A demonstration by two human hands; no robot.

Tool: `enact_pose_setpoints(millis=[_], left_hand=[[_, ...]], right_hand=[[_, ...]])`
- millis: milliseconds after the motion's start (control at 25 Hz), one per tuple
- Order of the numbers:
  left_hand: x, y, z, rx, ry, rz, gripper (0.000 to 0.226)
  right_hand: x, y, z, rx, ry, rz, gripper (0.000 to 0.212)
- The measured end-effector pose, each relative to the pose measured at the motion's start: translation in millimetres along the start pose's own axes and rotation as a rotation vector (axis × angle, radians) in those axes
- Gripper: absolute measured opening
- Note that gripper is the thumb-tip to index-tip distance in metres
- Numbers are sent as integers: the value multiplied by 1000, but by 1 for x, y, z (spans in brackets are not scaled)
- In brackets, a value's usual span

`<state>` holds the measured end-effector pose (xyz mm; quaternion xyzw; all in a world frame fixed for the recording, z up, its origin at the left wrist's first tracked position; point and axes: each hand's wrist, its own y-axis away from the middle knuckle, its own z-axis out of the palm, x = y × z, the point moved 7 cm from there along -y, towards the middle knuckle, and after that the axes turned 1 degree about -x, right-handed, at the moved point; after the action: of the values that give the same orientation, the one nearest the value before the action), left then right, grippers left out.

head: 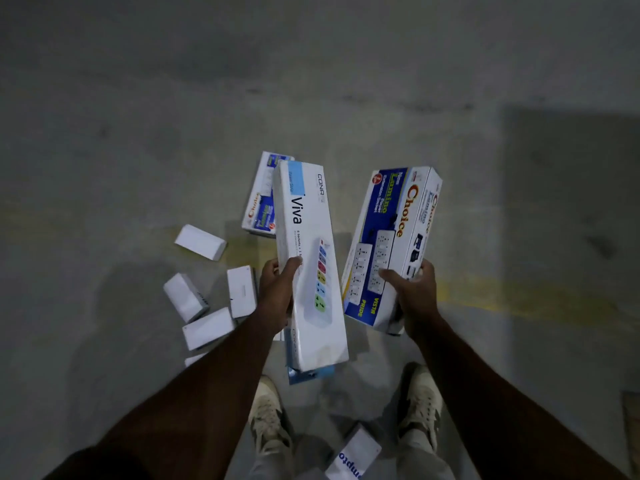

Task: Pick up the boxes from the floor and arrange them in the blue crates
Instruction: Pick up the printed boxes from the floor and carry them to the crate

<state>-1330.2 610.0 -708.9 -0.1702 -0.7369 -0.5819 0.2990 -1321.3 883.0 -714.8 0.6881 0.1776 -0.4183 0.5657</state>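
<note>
My left hand grips a long white "Viva" power-strip box by its left edge, held above the floor. In my right hand is a blue and white "Choice" extension-socket box, gripped near its lower end. A second "Choice" box lies on the floor behind the Viva box. Several small white boxes lie scattered on the floor at the left. Another long box shows partly under the Viva box. No blue crate is in view.
The grey concrete floor carries a faded yellow line at the right. My two feet in pale sneakers stand at the bottom. A white box with blue lettering lies between them.
</note>
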Motion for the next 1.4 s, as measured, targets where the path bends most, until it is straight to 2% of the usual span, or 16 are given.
enact_pose_setpoints(millis=[120, 200, 280, 360, 480, 600, 720, 840, 1040, 1160, 1320, 1400], left_hand=[[62, 60, -24, 41, 30, 100, 42], [101, 104, -32, 34, -35, 198, 36], [130, 143, -40, 25, -96, 300, 35], [154, 189, -53, 50, -37, 337, 40], [171, 255, -60, 43, 146, 354, 40], [168, 329, -70, 10, 296, 358, 46], [147, 392, -98, 54, 384, 353, 67], [127, 443, -134, 77, 468, 377, 69], [77, 525, -212, 161, 578, 438, 56], [29, 579, -266, 269, 652, 480, 51], [-63, 656, -342, 443, 804, 539, 80], [-112, 700, -374, 542, 838, 563, 85]], right_hand=[[-88, 46, 10, -158, 16, -65, 58], [-136, 74, 18, -273, 70, -94, 63], [-180, 103, 17, -319, 53, -109, 66], [-218, 135, 16, -405, 17, -92, 60], [-241, 191, 27, -703, 9, 35, 49], [-239, 257, 39, -874, 2, 281, 43], [-244, 318, 58, -1033, 77, 369, 45], [-242, 374, 81, -1154, 188, 385, 64], [-221, 486, 124, -1332, 342, 415, 39], [-186, 563, 150, -1420, 447, 358, 44], [-110, 677, 169, -1548, 641, 318, 62], [-70, 733, 172, -1608, 715, 312, 66]])
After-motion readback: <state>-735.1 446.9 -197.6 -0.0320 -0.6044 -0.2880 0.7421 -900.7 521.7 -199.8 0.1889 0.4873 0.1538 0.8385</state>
